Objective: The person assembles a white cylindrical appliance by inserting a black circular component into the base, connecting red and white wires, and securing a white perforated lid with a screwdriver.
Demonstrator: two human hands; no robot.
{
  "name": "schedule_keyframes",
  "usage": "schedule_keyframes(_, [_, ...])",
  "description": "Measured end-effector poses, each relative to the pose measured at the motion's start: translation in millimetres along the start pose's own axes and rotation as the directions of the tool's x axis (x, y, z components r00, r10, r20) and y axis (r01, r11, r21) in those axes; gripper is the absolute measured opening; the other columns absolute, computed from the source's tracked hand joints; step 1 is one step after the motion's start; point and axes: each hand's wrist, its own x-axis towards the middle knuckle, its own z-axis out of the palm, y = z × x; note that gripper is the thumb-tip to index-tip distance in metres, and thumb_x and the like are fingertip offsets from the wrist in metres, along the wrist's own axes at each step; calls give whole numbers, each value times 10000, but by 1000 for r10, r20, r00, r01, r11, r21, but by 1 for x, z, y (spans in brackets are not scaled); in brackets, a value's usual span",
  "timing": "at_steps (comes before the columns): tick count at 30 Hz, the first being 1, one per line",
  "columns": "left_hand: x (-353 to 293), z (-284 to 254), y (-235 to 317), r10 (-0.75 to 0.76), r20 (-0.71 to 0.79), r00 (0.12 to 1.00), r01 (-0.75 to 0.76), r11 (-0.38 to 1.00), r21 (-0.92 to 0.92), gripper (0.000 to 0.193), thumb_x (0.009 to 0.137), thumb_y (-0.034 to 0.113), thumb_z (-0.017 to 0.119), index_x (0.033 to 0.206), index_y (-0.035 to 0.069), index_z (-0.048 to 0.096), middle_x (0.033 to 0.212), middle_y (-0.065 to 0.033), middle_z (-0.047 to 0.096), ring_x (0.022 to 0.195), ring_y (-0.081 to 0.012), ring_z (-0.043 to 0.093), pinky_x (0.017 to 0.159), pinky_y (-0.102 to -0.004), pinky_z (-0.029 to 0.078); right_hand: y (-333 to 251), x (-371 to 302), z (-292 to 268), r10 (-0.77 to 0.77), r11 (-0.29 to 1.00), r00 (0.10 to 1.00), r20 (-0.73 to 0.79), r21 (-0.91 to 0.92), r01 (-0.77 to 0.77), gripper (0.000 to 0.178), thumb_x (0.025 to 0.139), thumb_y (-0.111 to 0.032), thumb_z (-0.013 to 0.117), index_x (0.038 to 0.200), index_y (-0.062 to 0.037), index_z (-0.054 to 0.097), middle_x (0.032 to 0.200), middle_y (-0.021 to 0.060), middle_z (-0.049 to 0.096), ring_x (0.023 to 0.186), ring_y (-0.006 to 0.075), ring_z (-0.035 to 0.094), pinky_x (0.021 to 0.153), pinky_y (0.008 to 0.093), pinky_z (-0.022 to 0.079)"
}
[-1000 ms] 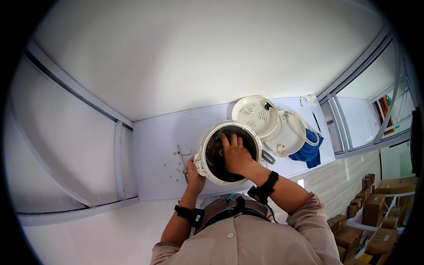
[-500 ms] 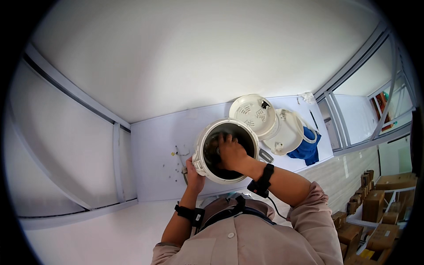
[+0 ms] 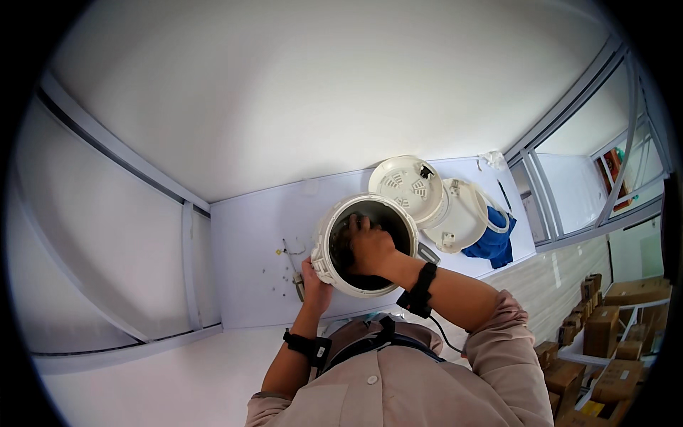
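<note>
A white round housing, which looks like a rice cooker body, stands tilted on the table with its dark open inside facing me. My left hand grips its outer left side near the lower rim, fingers partly hidden behind the wall. Deep in the opening is my right hand, its fingers bent round or against a dark part at the inner left. Shadow hides what that part is. Close to my left hand lies a grey handle-like tool.
Behind the housing lies a white slotted round cover. A second white lid-like piece and blue cloth sit to its right. Small screws and a thin wire are at left. Cardboard boxes stand at lower right.
My right hand has shifted slightly inside the housing, its fingers reaching a bit further in. The housing and my left hand have barely moved.
</note>
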Motion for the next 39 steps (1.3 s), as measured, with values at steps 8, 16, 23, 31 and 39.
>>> schedule_keyframes(8, [0, -12, -6, -56, 9, 998, 57, 995, -81, 518, 1045, 226, 705, 1407, 99, 357, 1446, -84, 495, 1338, -202, 543, 1139, -400, 482, 0, -2, 0, -20, 1000, 999, -38, 15, 20, 1252, 589, -469, 959, 1556, 83, 386, 1383, 280, 582, 1104, 446, 715, 878, 450, 645])
schedule_keyframes(16, [-9, 10, 2, 11, -11, 1000, -10, 1000, 23, 508, 1062, 267, 679, 1410, 106, 344, 1451, -82, 500, 1339, -206, 543, 1150, -422, 467, 8, 3, 11, -55, 998, 998, -41, -9, 55, 1256, 635, -548, 934, 1564, 93, 383, 1363, 283, 603, 998, 420, 762, 849, 443, 649])
schedule_keyframes(23, [8, -10, -8, -14, 53, 998, 12, 999, 34, 521, 1069, 305, 664, 1420, 106, 335, 1479, -88, 480, 1366, -216, 524, 1168, -430, 450, 7, 13, 8, -46, 997, 997, 61, -53, 49, 1288, 676, -616, 925, 1598, 70, 344, 1435, 293, 551, 1073, 406, 752, 882, 478, 638])
schedule_keyframes(31, [5, -6, -7, 12, 68, 998, -10, 1000, -18, 505, 1086, 326, 603, 1455, 99, 344, 1519, -94, 474, 1391, -231, 513, 1189, -465, 434, 24, -19, -55, -84, 972, 963, -257, 191, 136, 736, 782, -432, 895, 1342, -30, 639, 1261, 212, 685, 981, 364, 757, 803, 423, 631])
schedule_keyframes(39, [6, 0, -5, 17, 46, 999, -18, 1000, 19, 475, 1100, 310, 549, 1478, 103, 349, 1534, -94, 482, 1416, -255, 505, 1201, -487, 430, 87, -74, -48, 350, 723, 804, -481, 684, 95, 400, 903, -265, 817, 1208, -30, 708, 1021, 118, 748, 809, 259, 734, 733, 387, 593])
